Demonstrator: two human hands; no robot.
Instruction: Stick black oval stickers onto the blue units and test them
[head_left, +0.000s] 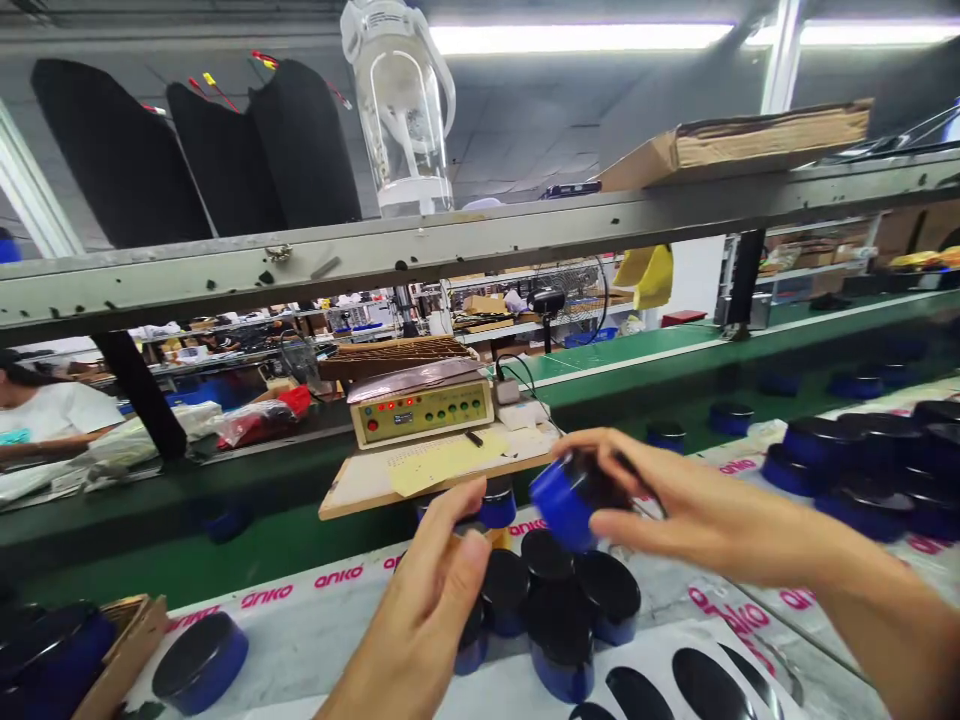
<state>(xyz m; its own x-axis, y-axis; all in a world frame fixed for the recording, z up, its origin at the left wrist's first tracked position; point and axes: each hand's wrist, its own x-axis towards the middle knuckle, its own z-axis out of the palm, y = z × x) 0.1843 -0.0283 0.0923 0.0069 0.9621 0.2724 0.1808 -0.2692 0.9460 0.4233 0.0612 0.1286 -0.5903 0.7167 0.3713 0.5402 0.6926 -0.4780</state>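
Observation:
My right hand (660, 500) grips a round blue piece with a glossy black top (566, 500), tilted and somewhat blurred. A thin dark stick-like item (637, 480) also shows between its fingers. My left hand (431, 600) has thumb and fingers apart, close to the cluster of blue-and-black round pieces (562, 635) on the bench. Another such piece shows behind the gap between its thumb and fingers; I cannot tell whether they touch. A white sheet with black round stickers (709, 685) lies at the front. A single round piece (201, 662) sits to the left.
A control box with red lights (420, 405) rests on a small wooden board (352, 492) behind my hands. More round pieces are stacked at right (877, 460) and in a carton (142, 640) at left. A metal shelf (495, 235) crosses above, bearing a clear jug (405, 120).

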